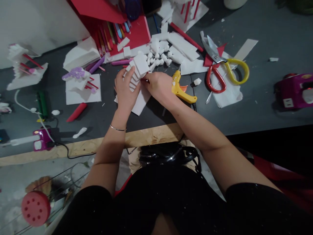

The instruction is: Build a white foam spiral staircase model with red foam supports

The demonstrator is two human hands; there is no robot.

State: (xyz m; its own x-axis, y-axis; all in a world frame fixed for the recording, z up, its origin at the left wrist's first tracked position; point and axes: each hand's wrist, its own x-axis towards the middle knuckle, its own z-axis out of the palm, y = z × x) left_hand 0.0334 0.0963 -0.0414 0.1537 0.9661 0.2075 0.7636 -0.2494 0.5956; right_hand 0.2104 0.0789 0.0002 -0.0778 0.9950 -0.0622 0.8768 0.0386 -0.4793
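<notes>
A small white stepped model [140, 67] stands over a white base sheet [141, 101] near the table's front edge. My left hand [126, 86] is closed around its left side, with the fingers on the steps. Against its right side, my right hand [156, 83] is pinched low down; whatever is between those fingertips is hidden. Just right of my right hand lies a yellow glue gun [183, 91]. Behind the model is a pile of small white twisted pieces [157, 54].
Scissors with red and yellow handles [221, 62] lie to the right, a purple device [294, 91] beyond them. On the left are a finished-looking white model [81, 85], a red stick [77, 112] and a purple power block [42, 138] with cables.
</notes>
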